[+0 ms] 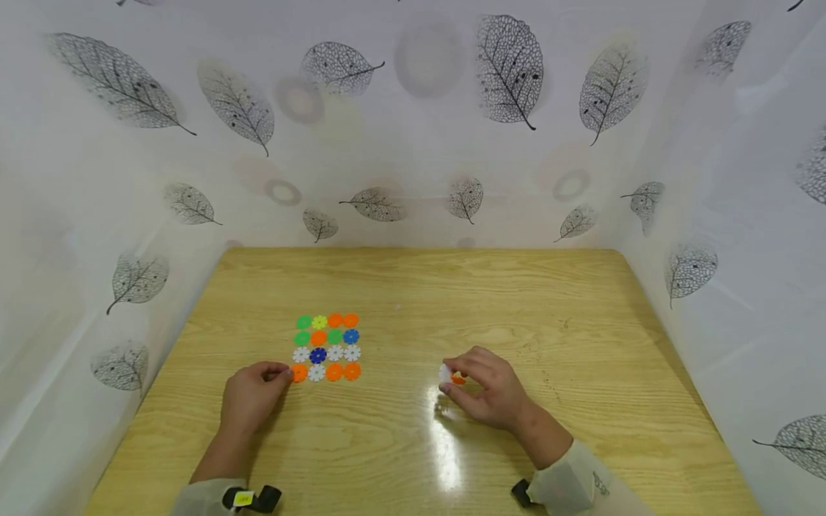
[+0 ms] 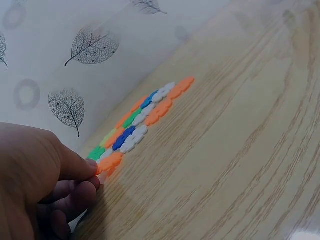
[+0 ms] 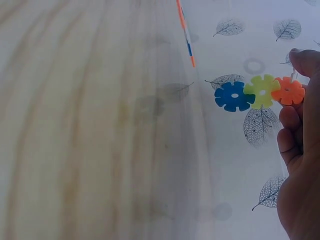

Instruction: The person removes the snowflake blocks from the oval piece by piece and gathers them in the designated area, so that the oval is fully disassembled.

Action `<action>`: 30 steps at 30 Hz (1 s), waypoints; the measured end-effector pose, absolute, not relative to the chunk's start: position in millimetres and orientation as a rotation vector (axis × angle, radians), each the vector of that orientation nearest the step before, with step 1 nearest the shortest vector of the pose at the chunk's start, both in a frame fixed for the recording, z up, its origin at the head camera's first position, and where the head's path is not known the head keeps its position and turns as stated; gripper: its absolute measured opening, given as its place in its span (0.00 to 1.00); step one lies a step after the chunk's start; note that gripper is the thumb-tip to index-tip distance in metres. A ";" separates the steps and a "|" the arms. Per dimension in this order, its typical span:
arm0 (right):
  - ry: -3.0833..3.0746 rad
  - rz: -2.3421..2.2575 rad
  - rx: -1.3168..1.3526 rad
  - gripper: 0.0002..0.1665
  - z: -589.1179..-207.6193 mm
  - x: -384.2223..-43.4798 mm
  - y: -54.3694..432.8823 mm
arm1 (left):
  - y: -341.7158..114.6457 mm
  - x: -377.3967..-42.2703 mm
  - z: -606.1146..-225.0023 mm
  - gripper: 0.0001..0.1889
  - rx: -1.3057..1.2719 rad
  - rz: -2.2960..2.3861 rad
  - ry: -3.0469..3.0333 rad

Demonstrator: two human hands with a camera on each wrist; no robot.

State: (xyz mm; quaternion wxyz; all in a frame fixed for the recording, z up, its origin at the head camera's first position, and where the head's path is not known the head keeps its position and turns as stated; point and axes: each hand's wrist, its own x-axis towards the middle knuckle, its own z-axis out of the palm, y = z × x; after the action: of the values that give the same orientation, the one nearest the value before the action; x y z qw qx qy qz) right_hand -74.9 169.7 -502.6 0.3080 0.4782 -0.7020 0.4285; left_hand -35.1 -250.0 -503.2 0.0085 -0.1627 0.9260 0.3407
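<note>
A square panel of notched plastic snowflake discs point(image 1: 335, 353) in orange, white, green, blue and yellow lies flat on the left of the table. At its near left corner, my left hand point(image 1: 252, 394) pinches the edge of an orange disc point(image 2: 109, 162) between thumb and fingers. Right of the panel, my right hand point(image 1: 493, 390) holds a short joined chain of discs up off the wood. The chain shows a white disc point(image 1: 445, 373) at the fingertips, then an orange disc point(image 3: 289, 91), a yellow-green disc point(image 3: 262, 91) and a blue disc point(image 3: 234, 96).
The wooden table point(image 1: 413, 287) has a light grain and a glossy reflection near the right hand. A pale leaf-print cloth point(image 1: 400, 158) rises behind the table and along both sides. Dark camera straps point(image 1: 252, 499) sit at the sleeves.
</note>
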 end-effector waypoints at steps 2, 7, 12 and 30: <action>-1.855 1.134 1.266 0.20 -502.4 -75.0 169.5 | -249.7 -35.1 -503.6 0.14 -0.512 1.062 2.897; -1.856 1.141 1.269 0.20 -501.4 -75.4 169.1 | -249.1 -35.4 -503.4 0.14 -0.513 1.066 2.902; -1.853 1.144 1.283 0.19 -501.6 -76.4 167.9 | -248.7 -35.7 -502.4 0.13 -0.491 1.074 2.906; -1.855 1.131 1.300 0.20 -498.2 -75.8 167.3 | -220.9 -44.6 -498.2 0.11 -0.331 1.239 2.871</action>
State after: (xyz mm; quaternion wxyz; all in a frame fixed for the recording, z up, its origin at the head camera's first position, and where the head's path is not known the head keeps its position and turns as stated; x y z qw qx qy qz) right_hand -75.8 167.3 -498.2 0.3002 0.4899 -0.6987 0.4262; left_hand -44.6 -220.9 -498.2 -0.0012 -0.1052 0.9131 0.3940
